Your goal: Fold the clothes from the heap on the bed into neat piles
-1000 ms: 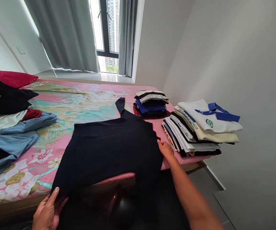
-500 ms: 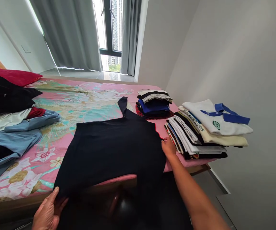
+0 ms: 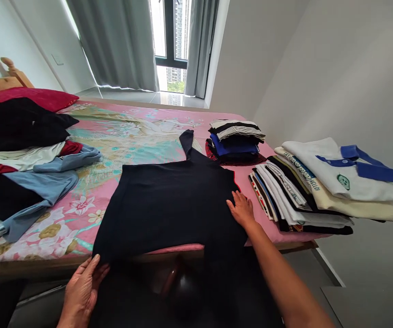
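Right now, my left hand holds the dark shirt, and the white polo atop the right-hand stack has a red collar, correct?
Not quite: the head view shows the collar of the white polo is blue. Your left hand does hold the dark shirt.

Bright window (image 3: 170, 50) between grey curtains (image 3: 117, 45)

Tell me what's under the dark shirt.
The dark shirt lies on the floral sheet, which shows around it, with a pink strip at the shirt's near side. Whatever is directly beneath the shirt is covered and can't be seen.
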Available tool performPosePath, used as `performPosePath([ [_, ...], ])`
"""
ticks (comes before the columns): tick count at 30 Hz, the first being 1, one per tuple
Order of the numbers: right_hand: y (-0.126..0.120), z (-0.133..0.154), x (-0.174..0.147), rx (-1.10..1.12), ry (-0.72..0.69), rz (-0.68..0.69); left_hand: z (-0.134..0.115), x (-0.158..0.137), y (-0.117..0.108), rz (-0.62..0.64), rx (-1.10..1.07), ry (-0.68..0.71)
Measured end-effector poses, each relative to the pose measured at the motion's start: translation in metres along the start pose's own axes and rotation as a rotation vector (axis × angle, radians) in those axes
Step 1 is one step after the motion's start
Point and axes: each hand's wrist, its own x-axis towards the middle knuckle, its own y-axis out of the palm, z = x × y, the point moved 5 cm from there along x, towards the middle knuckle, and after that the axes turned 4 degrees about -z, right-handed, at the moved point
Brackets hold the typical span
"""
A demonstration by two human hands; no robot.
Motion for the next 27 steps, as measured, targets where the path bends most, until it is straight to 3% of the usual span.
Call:
performPosePath([
  [6,-0.006,-0.03,-0.086,0.128,-0.017,-0.243,0.003,-0.012,0.0,-0.03,0.107,0.201],
  [9,-0.008,-0.026,-0.146,0.282,-0.032,-0.306,-0.007,-0.022,-0.008,-0.123,0.292,0.569],
  [13,-0.002,-0.011,-0.224,0.622,0.119,-0.104,-0.023,-0.052,-0.003,-0.112,0.762,1.165],
  [16,0.009,0.008,-0.263,0.679,0.172,0.137,-0.027,-0.065,0.006,-0.01,0.974,1.358],
  [20,0.013,0.029,-0.268,0.553,0.119,0.233,-0.027,-0.061,0.016,0.091,1.097,1.433],
  [23,0.006,0.039,-0.257,0.698,0.103,0.264,-0.027,-0.051,0.019,0.143,1.109,1.477],
  [27,-0.012,0.038,-0.259,0.861,0.204,0.27,-0.03,-0.04,0.016,0.174,1.09,1.517],
])
